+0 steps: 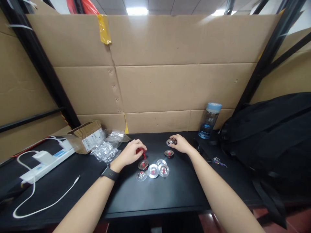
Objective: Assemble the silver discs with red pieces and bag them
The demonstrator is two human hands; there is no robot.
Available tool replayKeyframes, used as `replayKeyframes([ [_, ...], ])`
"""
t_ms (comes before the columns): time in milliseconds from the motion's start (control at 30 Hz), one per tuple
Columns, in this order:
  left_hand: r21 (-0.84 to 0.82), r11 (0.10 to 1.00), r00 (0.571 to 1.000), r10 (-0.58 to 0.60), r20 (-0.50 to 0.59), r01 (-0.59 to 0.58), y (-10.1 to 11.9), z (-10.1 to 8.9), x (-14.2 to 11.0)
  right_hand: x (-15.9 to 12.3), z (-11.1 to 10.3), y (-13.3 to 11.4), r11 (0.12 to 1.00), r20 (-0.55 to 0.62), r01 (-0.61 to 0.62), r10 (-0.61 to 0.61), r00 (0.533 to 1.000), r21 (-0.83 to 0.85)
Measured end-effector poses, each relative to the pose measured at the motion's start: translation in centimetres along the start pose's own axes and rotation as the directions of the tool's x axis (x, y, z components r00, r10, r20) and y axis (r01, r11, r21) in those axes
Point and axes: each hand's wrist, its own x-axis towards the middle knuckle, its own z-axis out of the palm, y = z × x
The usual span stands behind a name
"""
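Right hand (181, 144): we are pinching a round silver metal disc (169, 142) | Left hand (134, 151): curling over red cord (144, 155), grip untellable | Laid out: five silver metal discs, mostly red-centred (153, 171), lying clustered on the black worktop (170, 198) | Status: we are judging work part-done, one matching disc (169, 153) sitting apart

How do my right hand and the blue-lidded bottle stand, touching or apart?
Apart. The head view shows your right hand left of the blue-lidded bottle, with black tabletop visible between them.
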Motion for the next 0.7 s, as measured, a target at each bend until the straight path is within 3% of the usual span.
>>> replayKeyframes([
  [100,0.042,0.997,0.992,0.062,0.109,-0.067,0.2,-0.7,-0.3,0.1,0.0,-0.2,1.0,0.016,0.009,-0.009,1.0,0.014],
  [233,0.064,0.996,0.975,0.049,0.215,-0.065,0.3,-0.5,-0.5,0.1,-0.1,-0.5,0.999,0.035,0.015,-0.017,0.999,0.032],
  [367,0.074,0.996,0.977,0.029,0.211,-0.045,0.0,-0.1,-0.4,-0.1,-0.4,-0.9,0.999,0.062,0.033,-0.03,0.998,-0.035],
  [533,0.071,0.997,0.978,0.026,0.209,-0.042,0.2,0.5,-0.5,-0.6,-1.4,-2.4,0.996,0.004,0.058,-0.058,0.998,-0.062],
  [700,0.069,0.996,0.985,0.044,0.169,-0.056,0.6,1.0,-0.4,-1.5,-2.8,-4.8,0.981,0.221,0.187,-0.192,0.956,0.045],
])
